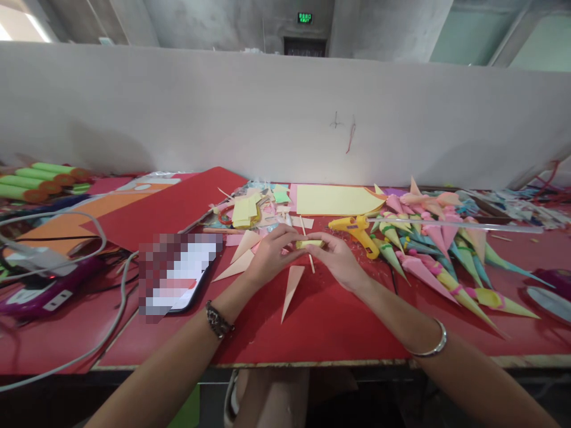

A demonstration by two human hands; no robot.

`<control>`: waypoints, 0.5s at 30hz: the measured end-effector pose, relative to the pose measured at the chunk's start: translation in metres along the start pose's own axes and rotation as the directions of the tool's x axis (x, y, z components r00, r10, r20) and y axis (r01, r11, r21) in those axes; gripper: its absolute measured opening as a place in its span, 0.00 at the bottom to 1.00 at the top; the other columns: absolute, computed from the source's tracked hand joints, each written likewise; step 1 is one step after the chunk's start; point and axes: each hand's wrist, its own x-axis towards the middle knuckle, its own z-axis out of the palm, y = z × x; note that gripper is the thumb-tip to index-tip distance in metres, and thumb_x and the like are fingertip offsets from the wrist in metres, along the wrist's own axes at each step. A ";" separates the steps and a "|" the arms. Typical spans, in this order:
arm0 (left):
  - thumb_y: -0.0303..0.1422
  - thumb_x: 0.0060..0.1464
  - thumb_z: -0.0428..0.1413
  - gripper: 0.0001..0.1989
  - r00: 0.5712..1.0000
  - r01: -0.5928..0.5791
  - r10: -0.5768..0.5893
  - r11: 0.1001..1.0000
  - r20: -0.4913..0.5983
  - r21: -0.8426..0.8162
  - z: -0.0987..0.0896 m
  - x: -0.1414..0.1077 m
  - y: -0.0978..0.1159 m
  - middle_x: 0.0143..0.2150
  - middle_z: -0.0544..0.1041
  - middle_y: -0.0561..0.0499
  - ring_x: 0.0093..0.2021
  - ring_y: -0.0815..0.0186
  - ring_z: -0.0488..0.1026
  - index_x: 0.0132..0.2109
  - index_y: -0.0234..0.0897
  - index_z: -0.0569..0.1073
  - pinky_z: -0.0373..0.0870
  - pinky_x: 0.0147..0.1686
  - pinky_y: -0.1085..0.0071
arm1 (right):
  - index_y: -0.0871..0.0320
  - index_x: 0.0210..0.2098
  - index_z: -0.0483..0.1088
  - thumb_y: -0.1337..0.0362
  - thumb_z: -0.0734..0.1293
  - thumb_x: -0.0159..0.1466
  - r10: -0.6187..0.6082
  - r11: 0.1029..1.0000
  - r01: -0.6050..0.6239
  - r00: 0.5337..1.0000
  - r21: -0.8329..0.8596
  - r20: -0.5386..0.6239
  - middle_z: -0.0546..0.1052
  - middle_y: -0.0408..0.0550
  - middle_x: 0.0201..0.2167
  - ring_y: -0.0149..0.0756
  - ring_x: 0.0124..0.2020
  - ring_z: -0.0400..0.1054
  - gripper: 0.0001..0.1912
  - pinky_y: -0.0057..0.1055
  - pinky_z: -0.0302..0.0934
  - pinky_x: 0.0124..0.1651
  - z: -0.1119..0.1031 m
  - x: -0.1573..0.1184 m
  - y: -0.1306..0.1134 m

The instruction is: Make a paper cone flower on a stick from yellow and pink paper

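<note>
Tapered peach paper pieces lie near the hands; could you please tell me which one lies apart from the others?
The tapered piece nearest the person; the other two pieces lie close together, left of the left hand.

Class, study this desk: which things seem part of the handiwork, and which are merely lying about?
Likely in the job:
small yellow folded piece, between left hand and right hand
peach paper triangle
yellow glue gun
pastel paper cones

Probably just lying about:
black-edged phone, screen lit
lime-green and orange rolls
</note>
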 end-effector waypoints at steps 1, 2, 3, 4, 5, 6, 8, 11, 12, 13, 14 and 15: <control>0.32 0.50 0.55 0.08 1.000 0.005 -0.005 1.000 0.000 -0.007 0.000 0.000 0.000 0.33 0.67 0.51 0.29 0.74 0.67 0.38 0.35 0.70 0.71 0.26 0.79 | 0.57 0.34 0.69 0.60 0.66 0.51 -0.002 1.000 0.002 1.000 -0.004 -0.004 0.74 0.41 0.31 0.29 0.32 0.65 0.11 0.27 0.58 0.37 0.000 0.000 0.000; 0.32 0.50 0.55 0.08 1.000 0.013 -0.013 1.000 0.004 -0.014 0.000 0.000 0.000 0.33 0.67 0.51 0.29 0.74 0.67 0.38 0.35 0.70 0.71 0.26 0.78 | 0.57 0.34 0.69 0.60 0.66 0.51 -0.003 1.000 0.003 1.000 -0.007 -0.009 0.74 0.41 0.31 0.29 0.32 0.65 0.11 0.27 0.58 0.37 0.000 0.000 0.001; 0.32 0.50 0.55 0.08 1.000 0.022 -0.022 1.000 0.012 -0.018 0.000 0.000 0.000 0.34 0.67 0.51 0.30 0.74 0.67 0.39 0.36 0.70 0.71 0.26 0.78 | 0.57 0.34 0.69 0.60 0.66 0.52 -0.001 1.000 0.001 1.000 -0.007 -0.014 0.73 0.41 0.30 0.29 0.32 0.65 0.11 0.27 0.58 0.37 -0.001 0.000 0.001; 0.32 0.50 0.54 0.08 0.999 0.031 -0.031 0.999 0.023 -0.019 0.000 0.000 0.000 0.34 0.67 0.50 0.30 0.73 0.67 0.39 0.36 0.70 0.71 0.26 0.79 | 0.57 0.34 0.69 0.60 0.65 0.52 0.002 1.000 -0.002 1.000 -0.004 -0.020 0.73 0.41 0.30 0.29 0.32 0.65 0.11 0.27 0.59 0.37 -0.001 0.000 0.001; 0.32 0.50 0.55 0.09 0.999 0.037 -0.037 0.999 0.035 -0.012 0.000 0.000 0.000 0.34 0.67 0.50 0.31 0.73 0.67 0.40 0.36 0.70 0.71 0.26 0.78 | 0.57 0.34 0.69 0.60 0.65 0.52 0.005 1.000 -0.005 1.000 0.001 -0.025 0.73 0.41 0.29 0.29 0.31 0.65 0.10 0.27 0.59 0.37 -0.001 0.000 0.001; 0.32 0.49 0.55 0.10 0.998 0.041 -0.040 0.999 0.043 0.000 0.000 0.000 0.000 0.35 0.67 0.50 0.32 0.72 0.68 0.40 0.37 0.70 0.71 0.27 0.77 | 0.57 0.34 0.68 0.60 0.65 0.53 0.004 1.000 -0.004 1.000 0.010 -0.030 0.72 0.40 0.29 0.29 0.31 0.65 0.10 0.27 0.59 0.37 -0.001 0.000 0.001; 0.32 0.48 0.56 0.11 0.998 0.045 -0.046 0.999 0.053 0.024 0.000 0.001 0.000 0.35 0.68 0.49 0.34 0.71 0.68 0.41 0.37 0.70 0.71 0.30 0.76 | 0.56 0.33 0.67 0.61 0.65 0.53 -0.010 0.999 0.012 0.999 0.033 -0.046 0.71 0.40 0.30 0.28 0.32 0.64 0.08 0.27 0.59 0.38 -0.001 0.000 0.001; 0.32 0.49 0.56 0.10 0.996 0.074 -0.075 0.997 0.053 0.018 0.000 0.001 0.001 0.34 0.68 0.49 0.34 0.71 0.68 0.40 0.36 0.71 0.71 0.31 0.75 | 0.56 0.31 0.66 0.62 0.65 0.53 -0.037 0.996 0.041 0.998 0.081 -0.053 0.69 0.39 0.31 0.28 0.33 0.64 0.07 0.27 0.60 0.40 -0.001 0.002 0.001; 0.32 0.49 0.55 0.09 0.994 0.094 -0.095 0.996 0.054 0.004 0.000 0.001 0.001 0.34 0.69 0.50 0.33 0.71 0.68 0.39 0.36 0.71 0.70 0.30 0.76 | 0.56 0.31 0.66 0.62 0.65 0.53 -0.038 0.994 0.042 0.998 0.098 -0.046 0.68 0.40 0.31 0.28 0.33 0.64 0.07 0.28 0.61 0.40 -0.001 0.002 0.001; 0.32 0.50 0.55 0.08 0.992 0.118 -0.117 0.993 0.052 -0.010 0.001 0.001 0.002 0.34 0.69 0.50 0.33 0.72 0.68 0.39 0.36 0.71 0.70 0.29 0.78 | 0.55 0.31 0.66 0.62 0.65 0.53 -0.037 0.993 0.040 0.999 0.110 -0.034 0.68 0.40 0.31 0.28 0.33 0.64 0.07 0.28 0.61 0.40 -0.001 0.002 0.002; 0.32 0.50 0.54 0.08 0.989 0.142 -0.141 0.990 0.046 -0.022 0.001 0.001 0.002 0.34 0.69 0.50 0.32 0.72 0.68 0.38 0.36 0.71 0.70 0.28 0.79 | 0.55 0.32 0.66 0.61 0.65 0.54 -0.036 0.992 0.038 0.999 0.117 -0.023 0.69 0.40 0.31 0.28 0.33 0.65 0.07 0.29 0.61 0.40 0.000 0.002 0.002; 0.32 0.50 0.54 0.08 0.986 0.162 -0.161 0.986 0.036 -0.029 0.001 0.002 0.002 0.34 0.69 0.50 0.32 0.72 0.68 0.38 0.36 0.71 0.69 0.26 0.79 | 0.55 0.32 0.66 0.62 0.65 0.54 -0.036 0.993 0.038 0.999 0.116 -0.016 0.69 0.40 0.31 0.28 0.33 0.65 0.07 0.29 0.61 0.40 0.000 0.002 0.001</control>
